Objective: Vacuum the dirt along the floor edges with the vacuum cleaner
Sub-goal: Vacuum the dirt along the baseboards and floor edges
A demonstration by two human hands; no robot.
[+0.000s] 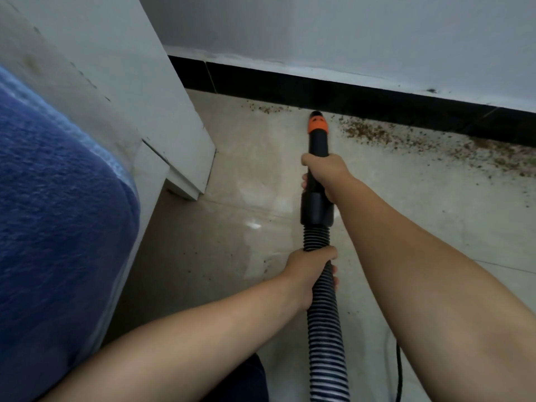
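**Nozzle at the baseboard, dirt to its right**

Far left, we note a blue textured cover over a rounded edge, and just right of it a white furniture panel whose foot stands on the beige tiled floor.

Centre, near: our left hand grips the ribbed black hose, fingers curled round it and pressed together, tips showing on the hose's right side. The hose runs from the near edge up to a black cuff.

Centre, farther: our right hand holds the black wand just beyond the cuff, fingers wrapped round it; fingertips peek out on the left side. The orange-collared nozzle points at the foot of the black baseboard; we cannot tell whether it touches.

Right: brown dirt lies scattered along the baseboard, thickening toward the far right; a smaller patch sits just left of the nozzle. A thin black cord lies on the floor near the right forearm. Grey-white wall above.
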